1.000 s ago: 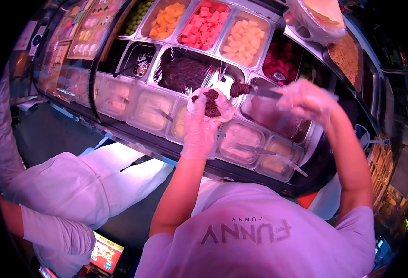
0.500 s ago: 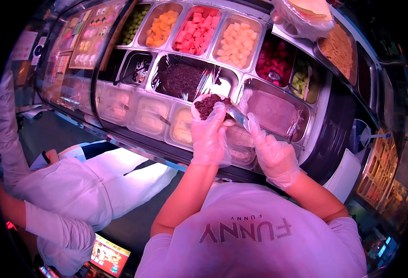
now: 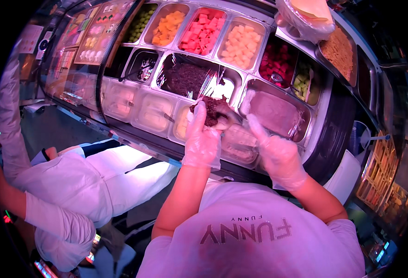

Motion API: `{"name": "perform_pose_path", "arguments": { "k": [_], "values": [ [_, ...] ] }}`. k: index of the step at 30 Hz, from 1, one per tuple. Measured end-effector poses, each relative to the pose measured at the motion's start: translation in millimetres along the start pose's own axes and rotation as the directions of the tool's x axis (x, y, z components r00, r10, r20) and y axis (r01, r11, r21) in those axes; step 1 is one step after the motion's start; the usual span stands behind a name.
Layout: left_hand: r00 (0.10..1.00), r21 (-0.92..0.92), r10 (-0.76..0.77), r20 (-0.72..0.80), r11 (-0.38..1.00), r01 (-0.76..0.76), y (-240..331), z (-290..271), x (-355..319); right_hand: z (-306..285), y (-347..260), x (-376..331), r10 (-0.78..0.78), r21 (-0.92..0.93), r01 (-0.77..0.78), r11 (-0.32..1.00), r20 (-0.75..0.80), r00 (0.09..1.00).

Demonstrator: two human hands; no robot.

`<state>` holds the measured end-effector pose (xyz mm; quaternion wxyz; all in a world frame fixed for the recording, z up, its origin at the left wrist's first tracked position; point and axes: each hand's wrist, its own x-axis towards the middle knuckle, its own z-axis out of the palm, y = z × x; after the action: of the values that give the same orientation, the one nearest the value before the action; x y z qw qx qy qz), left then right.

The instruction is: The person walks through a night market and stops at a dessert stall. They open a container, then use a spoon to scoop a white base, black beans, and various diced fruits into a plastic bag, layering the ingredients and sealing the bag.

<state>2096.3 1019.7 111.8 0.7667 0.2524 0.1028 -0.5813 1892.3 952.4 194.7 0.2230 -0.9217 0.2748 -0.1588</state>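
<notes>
My gloved left hand (image 3: 200,143) cups a lump of dark purple, grainy food (image 3: 212,111) that looks like sticky rice, with its thumb along the side. Only a sliver of a pale layer shows under the lump. From the right, my gloved right hand (image 3: 280,155) grips a metal spatula (image 3: 232,116), its forefinger stretched along the handle; the blade is smeared by motion against the lump. Just beyond the lump is a steel pan of similar dark food (image 3: 181,76), partly under shiny plastic film. A pan of smooth purple paste (image 3: 273,109) lies beyond my right hand.
Pans of orange fruit cubes (image 3: 169,28), red cubes (image 3: 203,32) and pale yellow cubes (image 3: 241,44) line the back. Crumbly brown topping (image 3: 338,55) fills a tray at the far right. Clear tubs (image 3: 153,111) stand along the front edge. Another person (image 3: 65,185) is at my left.
The dark lump has turned and tipped in my left hand, covering most of the pale layer. The spatula blade has moved across it and blurred. My left hand has shifted slightly left.
</notes>
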Motion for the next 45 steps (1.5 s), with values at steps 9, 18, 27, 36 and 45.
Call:
{"name": "perform_pose_path", "arguments": {
  "k": [9,18,27,36,45],
  "values": [
    [0.979,0.037,0.159,-0.129,0.987,-0.156,8.8,1.1,-10.8,-8.5,-12.0,3.7,-0.139,-0.036,0.141,0.989,0.060,0.988],
    [0.992,0.025,0.099,-0.076,0.995,-0.098,15.9,-18.4,-16.8,-5.5,-6.3,11.8,-0.070,0.220,0.045,0.974,0.107,0.992],
    [0.981,0.082,0.195,-0.006,0.977,-0.194,13.3,-9.0,-17.7,25.3,-6.3,17.6,0.107,0.198,-0.124,0.972,0.095,0.990],
    [0.984,0.079,0.171,-0.047,0.983,-0.167,11.3,-25.6,-10.6,19.2,-11.5,35.1,-0.093,0.079,0.096,0.992,-0.041,0.995],
    [0.992,0.081,0.070,-0.106,0.995,-0.062,28.5,-37.7,-42.4,58.7,55.5,141.1,0.384,-0.410,-0.142,0.901,0.600,0.701]
  ]
}}
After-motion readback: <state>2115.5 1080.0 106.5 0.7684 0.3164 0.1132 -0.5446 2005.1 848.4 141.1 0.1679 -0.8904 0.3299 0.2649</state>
